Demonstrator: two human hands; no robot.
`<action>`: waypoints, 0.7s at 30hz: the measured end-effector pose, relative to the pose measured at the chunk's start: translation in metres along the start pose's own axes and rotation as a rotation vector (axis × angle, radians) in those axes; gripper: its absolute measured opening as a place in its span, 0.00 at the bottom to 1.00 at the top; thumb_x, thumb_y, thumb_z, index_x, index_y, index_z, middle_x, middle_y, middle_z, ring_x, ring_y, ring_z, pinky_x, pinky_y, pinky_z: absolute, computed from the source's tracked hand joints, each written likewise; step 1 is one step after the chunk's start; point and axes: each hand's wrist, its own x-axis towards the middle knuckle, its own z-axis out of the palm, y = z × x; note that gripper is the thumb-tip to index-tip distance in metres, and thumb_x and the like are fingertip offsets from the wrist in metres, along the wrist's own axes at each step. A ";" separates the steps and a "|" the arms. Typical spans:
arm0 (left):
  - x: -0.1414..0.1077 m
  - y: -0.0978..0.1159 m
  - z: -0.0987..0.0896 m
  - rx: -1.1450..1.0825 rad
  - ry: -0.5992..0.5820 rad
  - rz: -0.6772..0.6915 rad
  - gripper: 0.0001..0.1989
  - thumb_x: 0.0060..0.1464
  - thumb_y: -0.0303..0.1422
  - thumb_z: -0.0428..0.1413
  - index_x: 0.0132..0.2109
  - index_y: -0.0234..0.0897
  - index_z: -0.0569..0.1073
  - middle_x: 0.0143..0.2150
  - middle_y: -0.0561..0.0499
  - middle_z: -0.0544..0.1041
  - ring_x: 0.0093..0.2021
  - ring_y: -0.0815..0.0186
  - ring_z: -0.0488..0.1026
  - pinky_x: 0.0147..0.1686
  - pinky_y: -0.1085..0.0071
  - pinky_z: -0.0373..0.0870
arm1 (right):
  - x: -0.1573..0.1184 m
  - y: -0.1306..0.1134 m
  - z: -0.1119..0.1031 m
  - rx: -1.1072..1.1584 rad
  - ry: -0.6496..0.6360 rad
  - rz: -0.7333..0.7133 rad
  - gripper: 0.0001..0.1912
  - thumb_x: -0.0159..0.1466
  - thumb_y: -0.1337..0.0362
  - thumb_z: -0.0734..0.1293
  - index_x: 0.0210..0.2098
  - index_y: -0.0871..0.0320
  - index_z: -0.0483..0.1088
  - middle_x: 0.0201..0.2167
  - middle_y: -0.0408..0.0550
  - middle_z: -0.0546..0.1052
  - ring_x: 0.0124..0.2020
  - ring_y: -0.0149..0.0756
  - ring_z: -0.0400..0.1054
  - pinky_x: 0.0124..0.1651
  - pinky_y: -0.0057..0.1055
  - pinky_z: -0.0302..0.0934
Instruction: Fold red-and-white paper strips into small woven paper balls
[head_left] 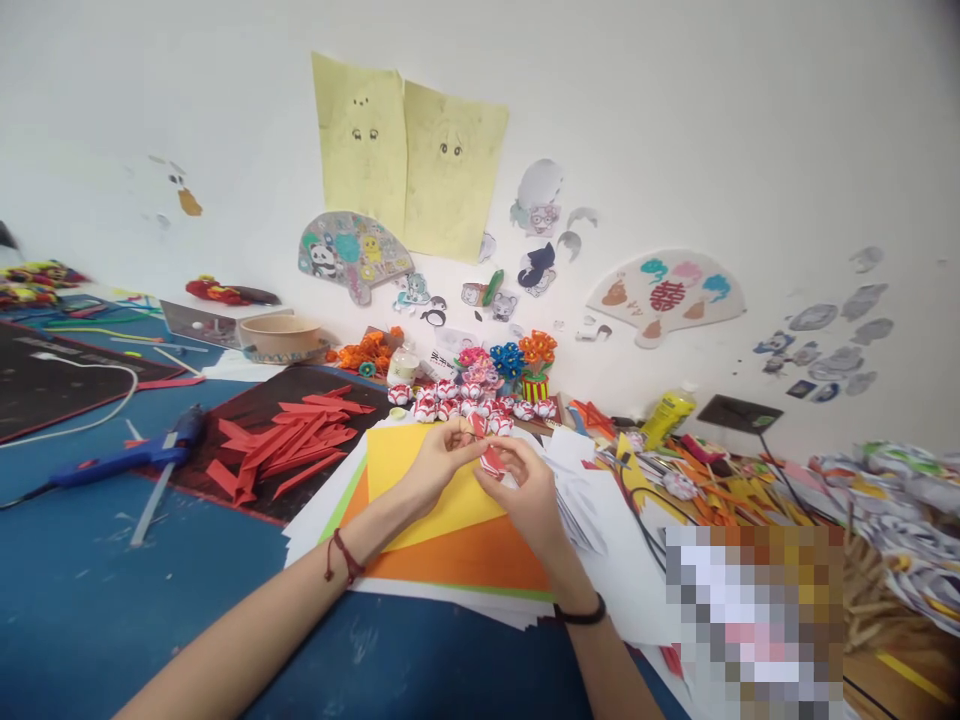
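Over a stack of coloured sheets, my left hand (442, 462) and my right hand (523, 487) meet, fingertips close together. Between them is a small red and white folded paper piece (491, 460), pinched by the fingers of both hands and partly covered by them. Beneath lie a yellow sheet (394, 455), an orange sheet (465, 560) and white paper. Just beyond the hands stand several red and white paper flowers (426, 405).
Left of the stack, red folded strips (292, 440) lie on a black mat (262, 400), beside a blue glue gun (142, 458). A yellow bottle (670, 415) and paper scraps (720, 490) are at the right. Behind are blue flowers (508, 362) and a round bowl (279, 338).
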 end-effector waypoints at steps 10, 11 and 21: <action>-0.007 -0.003 0.004 -0.077 -0.213 -0.027 0.17 0.50 0.38 0.62 0.31 0.37 0.61 0.25 0.59 0.63 0.24 0.72 0.64 0.28 0.74 0.61 | 0.003 -0.004 -0.012 0.505 -0.305 0.430 0.16 0.59 0.54 0.72 0.38 0.61 0.76 0.27 0.46 0.76 0.26 0.30 0.69 0.34 0.27 0.65; -0.007 -0.002 0.004 -0.081 -0.224 -0.032 0.17 0.50 0.37 0.63 0.31 0.37 0.61 0.25 0.58 0.64 0.24 0.71 0.66 0.29 0.73 0.62 | 0.003 -0.002 -0.013 0.476 -0.297 0.405 0.16 0.59 0.54 0.72 0.36 0.62 0.77 0.26 0.46 0.76 0.26 0.30 0.69 0.32 0.26 0.64; -0.003 0.015 -0.009 0.053 -0.288 -0.162 0.13 0.49 0.39 0.63 0.39 0.34 0.77 0.34 0.50 0.74 0.35 0.67 0.67 0.38 0.71 0.62 | 0.007 0.008 -0.017 -0.041 0.086 0.188 0.16 0.61 0.53 0.68 0.36 0.59 0.81 0.20 0.44 0.75 0.21 0.32 0.66 0.26 0.27 0.61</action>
